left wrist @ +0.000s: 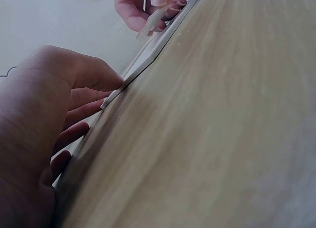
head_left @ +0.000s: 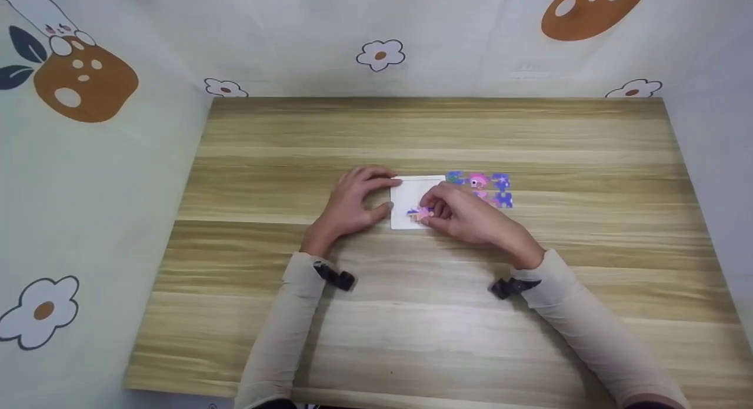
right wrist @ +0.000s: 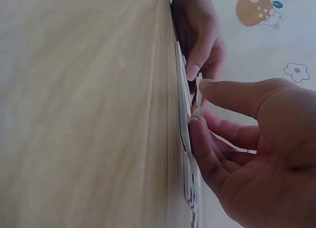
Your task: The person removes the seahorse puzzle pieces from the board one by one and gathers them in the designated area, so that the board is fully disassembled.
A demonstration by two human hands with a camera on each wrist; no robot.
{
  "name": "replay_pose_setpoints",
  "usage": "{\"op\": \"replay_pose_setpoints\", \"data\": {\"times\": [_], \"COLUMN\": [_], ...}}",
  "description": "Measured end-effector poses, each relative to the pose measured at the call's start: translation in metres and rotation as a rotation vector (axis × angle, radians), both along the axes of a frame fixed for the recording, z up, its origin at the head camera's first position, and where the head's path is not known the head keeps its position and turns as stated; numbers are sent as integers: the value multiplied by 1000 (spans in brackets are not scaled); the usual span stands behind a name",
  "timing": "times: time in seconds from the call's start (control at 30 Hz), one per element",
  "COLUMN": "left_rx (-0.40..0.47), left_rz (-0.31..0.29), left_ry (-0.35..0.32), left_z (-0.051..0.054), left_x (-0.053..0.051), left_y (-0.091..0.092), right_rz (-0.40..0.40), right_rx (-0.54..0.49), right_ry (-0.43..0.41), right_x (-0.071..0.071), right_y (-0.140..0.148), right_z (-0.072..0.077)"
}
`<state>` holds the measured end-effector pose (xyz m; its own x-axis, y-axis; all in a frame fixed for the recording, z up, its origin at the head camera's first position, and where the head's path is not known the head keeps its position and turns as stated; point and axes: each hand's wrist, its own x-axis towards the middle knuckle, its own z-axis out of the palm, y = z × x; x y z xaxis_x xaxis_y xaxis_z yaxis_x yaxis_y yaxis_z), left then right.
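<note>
A white puzzle tray (head_left: 406, 223) lies flat on the wooden table. My left hand (head_left: 351, 203) rests at the tray's left edge, its thumb and fingertips touching the side, as the left wrist view (left wrist: 44, 114) also shows. Between thumb and fingers my right hand (head_left: 470, 216) pinches a pink and purple jigsaw piece (head_left: 419, 213), held tilted just over the tray's lower part. Seen edge-on in the right wrist view, the piece (right wrist: 199, 92) stands above the tray (right wrist: 181, 99). Part of the tray is hidden under the right hand.
Several loose jigsaw pieces (head_left: 502, 191), blue and pink, lie on the table right of the tray, some partly covered by the right hand. The wooden table (head_left: 400, 332) meets a patterned wall covering (head_left: 441, 50) at the back and sides.
</note>
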<state>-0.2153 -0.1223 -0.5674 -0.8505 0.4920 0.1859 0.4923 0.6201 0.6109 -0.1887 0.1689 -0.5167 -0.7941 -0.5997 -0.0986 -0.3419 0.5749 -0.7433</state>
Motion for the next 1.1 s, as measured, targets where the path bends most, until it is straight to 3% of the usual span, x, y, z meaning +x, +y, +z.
{"op": "replay_pose_setpoints", "data": {"times": [0.53, 0.77, 1.1], "left_rx": [12, 16, 5], "left_rz": [4, 4, 8], "left_ry": [-5, 0, -18], "left_z": [-2, -1, 0], "left_x": [0, 0, 0], "left_y": [1, 1, 1], "right_rz": [-15, -22, -47], "right_rx": [-49, -95, -123], "right_ry": [20, 72, 40], "right_x": [-3, -8, -8], "right_y": [14, 28, 51], "right_z": [-2, -2, -3]}}
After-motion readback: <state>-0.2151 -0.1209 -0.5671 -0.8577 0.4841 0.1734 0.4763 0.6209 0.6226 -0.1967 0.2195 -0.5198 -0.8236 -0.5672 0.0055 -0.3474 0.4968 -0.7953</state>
